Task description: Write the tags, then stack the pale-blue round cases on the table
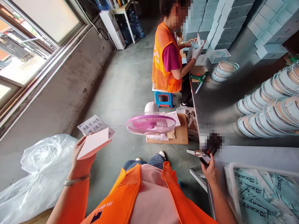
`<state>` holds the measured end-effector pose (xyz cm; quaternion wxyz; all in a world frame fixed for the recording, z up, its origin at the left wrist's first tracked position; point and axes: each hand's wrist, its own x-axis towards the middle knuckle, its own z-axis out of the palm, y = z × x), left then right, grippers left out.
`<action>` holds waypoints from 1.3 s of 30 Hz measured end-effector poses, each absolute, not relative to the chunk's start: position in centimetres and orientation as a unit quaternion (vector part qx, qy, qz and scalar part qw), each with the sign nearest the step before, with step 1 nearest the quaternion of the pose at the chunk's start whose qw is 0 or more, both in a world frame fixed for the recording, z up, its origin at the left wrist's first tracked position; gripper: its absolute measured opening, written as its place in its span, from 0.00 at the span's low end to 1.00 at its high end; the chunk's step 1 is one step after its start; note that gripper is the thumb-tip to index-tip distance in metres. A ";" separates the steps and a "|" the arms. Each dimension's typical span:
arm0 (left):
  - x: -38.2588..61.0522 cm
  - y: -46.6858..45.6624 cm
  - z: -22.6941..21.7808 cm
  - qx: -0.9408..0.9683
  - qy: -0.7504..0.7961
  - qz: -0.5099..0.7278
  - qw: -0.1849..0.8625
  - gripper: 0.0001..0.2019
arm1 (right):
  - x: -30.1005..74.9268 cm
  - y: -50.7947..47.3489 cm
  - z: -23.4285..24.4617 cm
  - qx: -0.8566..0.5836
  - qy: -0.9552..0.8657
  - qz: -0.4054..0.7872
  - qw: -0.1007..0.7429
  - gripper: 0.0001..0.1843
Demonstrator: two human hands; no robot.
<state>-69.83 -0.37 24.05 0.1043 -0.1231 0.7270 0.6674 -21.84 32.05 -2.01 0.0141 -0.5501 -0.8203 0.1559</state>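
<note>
My left hand (78,157) is closed on a stack of paper cards. A handwritten card (92,124) sticks out at the back, and a blank, pinkish folded card (94,143) lies in front of it. My right hand (212,172) is at the near table edge, its fingers closed around a short black marker (204,161). Just beyond the fingertips lies a dark object (211,147), partly blurred out, with what look like buttons. A pair of scissors (195,152) pokes past the table edge beside it.
A pink fan (151,123) stands ahead by a cardboard box (182,135). A co-worker in an orange vest (167,59) sits at the table. Stacked round tubs (268,115), a glue gun (201,77) and a white basket (231,174) of packets occupy the table. Left is a plastic bag (46,168).
</note>
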 end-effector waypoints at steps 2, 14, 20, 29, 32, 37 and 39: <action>-69.4 0.3 24.7 -0.148 0.718 0.673 0.100 0.20 | -21.8 32.1 -1.9 -0.551 -0.819 0.159 0.015 0.45; -70.3 0.1 23.3 -0.144 0.661 0.730 0.097 0.09 | -22.1 32.2 -1.7 -0.560 -0.808 0.182 0.016 0.44; -70.3 -0.1 23.0 -0.145 0.668 0.725 0.091 0.09 | -22.0 32.3 -1.6 -0.555 -0.813 0.179 0.011 0.45; -70.1 0.1 22.9 -0.154 0.656 0.733 0.094 0.10 | -22.0 32.6 -1.5 -0.551 -0.814 0.187 -0.004 0.44; -70.0 0.3 23.1 -0.165 0.649 0.737 0.093 0.09 | -22.1 32.8 -1.3 -0.550 -0.815 0.181 -0.021 0.44; -69.9 0.5 23.5 -0.184 0.630 0.749 0.089 0.08 | -22.3 32.9 -1.0 -0.553 -0.815 0.168 -0.046 0.44; -69.9 0.4 23.4 -0.182 0.629 0.751 0.088 0.09 | -22.3 32.9 -0.9 -0.551 -0.817 0.163 -0.050 0.44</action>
